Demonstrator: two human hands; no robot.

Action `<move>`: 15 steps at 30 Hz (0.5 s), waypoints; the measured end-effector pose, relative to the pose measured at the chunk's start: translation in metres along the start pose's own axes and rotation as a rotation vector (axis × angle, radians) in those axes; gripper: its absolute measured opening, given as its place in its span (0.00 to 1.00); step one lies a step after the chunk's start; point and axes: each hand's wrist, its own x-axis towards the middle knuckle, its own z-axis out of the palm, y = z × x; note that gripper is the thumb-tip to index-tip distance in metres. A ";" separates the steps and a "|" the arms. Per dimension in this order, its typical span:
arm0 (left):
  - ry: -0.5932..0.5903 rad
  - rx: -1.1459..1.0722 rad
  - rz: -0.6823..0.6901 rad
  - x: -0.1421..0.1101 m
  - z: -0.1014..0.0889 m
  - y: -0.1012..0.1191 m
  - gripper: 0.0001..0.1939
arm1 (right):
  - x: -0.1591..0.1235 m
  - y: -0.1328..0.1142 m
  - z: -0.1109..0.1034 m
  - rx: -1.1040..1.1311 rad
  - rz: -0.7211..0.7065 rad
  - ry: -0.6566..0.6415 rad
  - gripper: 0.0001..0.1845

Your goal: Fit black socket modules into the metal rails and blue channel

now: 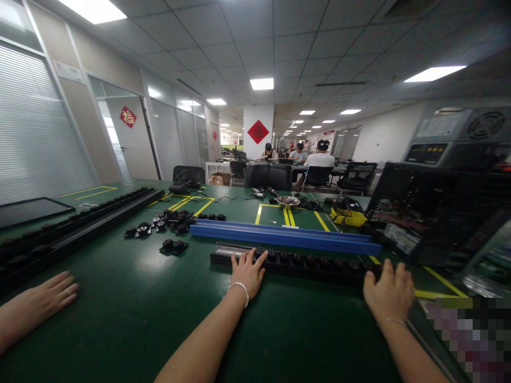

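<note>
The left wrist [237, 299] wears 1 white bracelet [241, 285], the right [393, 313] apparently 1 thin band [396, 321].

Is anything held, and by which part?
The left hand touches the black rail near its left end; the right hand is at its right end. Whether they grip it cannot be told.

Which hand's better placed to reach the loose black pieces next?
Probably the left hand: touching the black rail, it's nearer those pieces; the right hand is at the rail's right end.
</note>
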 end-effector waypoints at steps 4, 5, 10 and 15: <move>-0.011 0.017 0.002 0.000 -0.001 0.001 0.24 | -0.020 -0.065 -0.008 0.132 0.069 -0.013 0.32; -0.012 0.019 0.002 0.000 -0.001 0.001 0.24 | -0.027 -0.083 -0.010 0.156 0.073 -0.033 0.31; -0.023 0.018 -0.006 -0.001 -0.004 0.001 0.22 | -0.060 -0.148 -0.017 0.207 -0.369 -0.222 0.28; -0.023 0.011 -0.017 -0.001 -0.005 0.001 0.22 | -0.073 -0.149 -0.015 0.151 -0.705 -0.412 0.30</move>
